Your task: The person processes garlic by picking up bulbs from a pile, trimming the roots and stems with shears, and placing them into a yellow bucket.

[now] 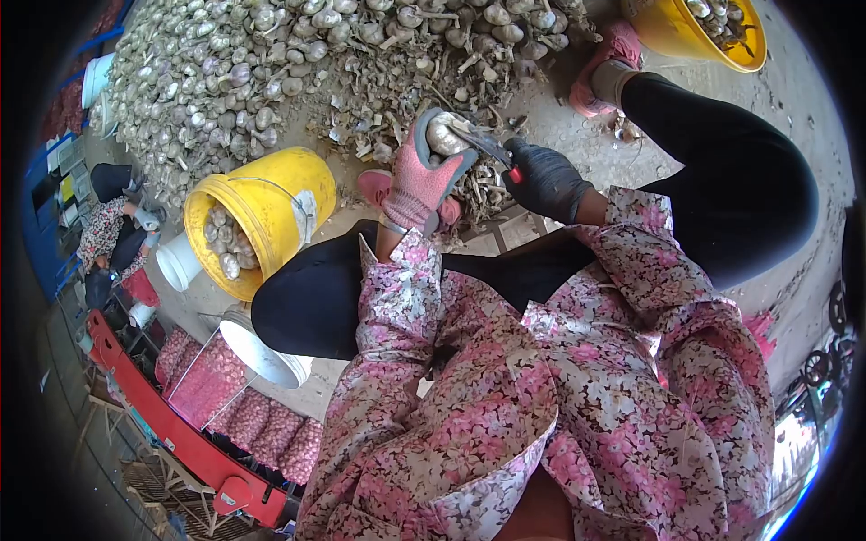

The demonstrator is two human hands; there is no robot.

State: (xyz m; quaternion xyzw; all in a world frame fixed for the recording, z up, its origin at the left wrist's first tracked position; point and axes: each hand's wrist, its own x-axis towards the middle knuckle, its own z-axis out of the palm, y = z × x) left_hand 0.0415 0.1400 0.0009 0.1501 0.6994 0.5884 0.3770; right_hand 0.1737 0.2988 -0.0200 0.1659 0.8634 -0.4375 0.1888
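My left hand (424, 176), in a pink and grey glove, holds a white garlic bulb (446, 133) in front of the heap. My right hand (548, 178), in a dark glove, is closed around pruning shears (487, 144) with a red part by the fingers. The shears' blades reach to the bulb's stem side; whether they touch it I cannot tell. A yellow bucket (302, 185) lies tilted to the left of my left hand, with several bulbs (227, 239) inside. Cut stems and husks (483, 191) lie below the hands.
A large garlic heap (244, 72) spreads across the top. Another yellow bucket (744, 45) stands top right. A white bucket (266, 352) is beside my left knee. At left are a co-worker (113, 225), red net sacks (212, 383) and a red beam (171, 433).
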